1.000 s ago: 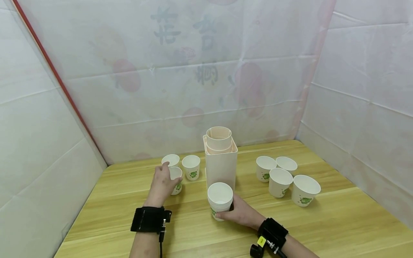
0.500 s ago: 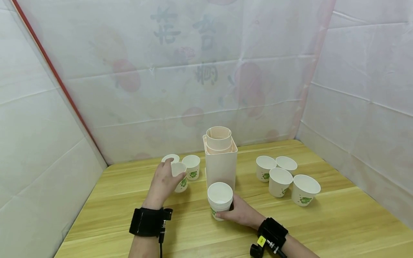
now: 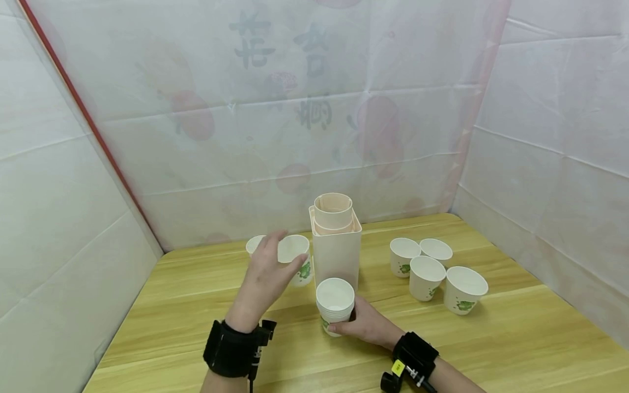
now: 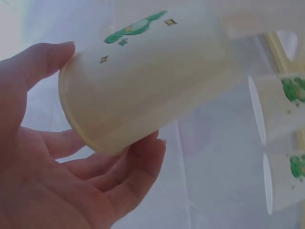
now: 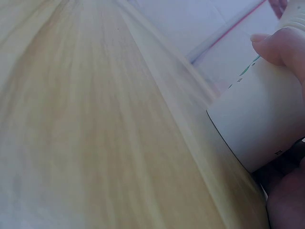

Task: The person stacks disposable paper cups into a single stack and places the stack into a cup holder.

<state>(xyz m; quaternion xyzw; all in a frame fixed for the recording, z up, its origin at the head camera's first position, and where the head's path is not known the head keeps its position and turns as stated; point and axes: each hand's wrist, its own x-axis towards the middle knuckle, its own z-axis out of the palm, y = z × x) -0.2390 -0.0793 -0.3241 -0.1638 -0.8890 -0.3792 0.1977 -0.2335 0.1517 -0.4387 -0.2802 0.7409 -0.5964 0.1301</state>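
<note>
My left hand (image 3: 265, 273) pinches a white paper cup (image 3: 303, 267) with a green print by its rim, raised over the table left of the square holder. Close up in the left wrist view, the held cup (image 4: 147, 81) tilts between thumb and fingers. Two standing cups (image 4: 283, 109) show beyond it; in the head view one far-left cup (image 3: 253, 244) peeks from behind my hand and the other is hidden. My right hand (image 3: 371, 325) grips a stack of nested paper cups (image 3: 335, 305) in front of the holder. The stack's base (image 5: 238, 138) meets the table in the right wrist view.
A tall pale square holder (image 3: 337, 259) with a round tube (image 3: 333, 215) on top stands mid-table. Right of it is a group of several paper cups (image 3: 426, 281). White sheeting (image 3: 275, 136) walls off the wooden table (image 3: 295, 365) at the back and sides.
My left hand has lifted the nearest left cup off the table and carried it to the right, toward the stack. My right hand and the stack have stayed in place.
</note>
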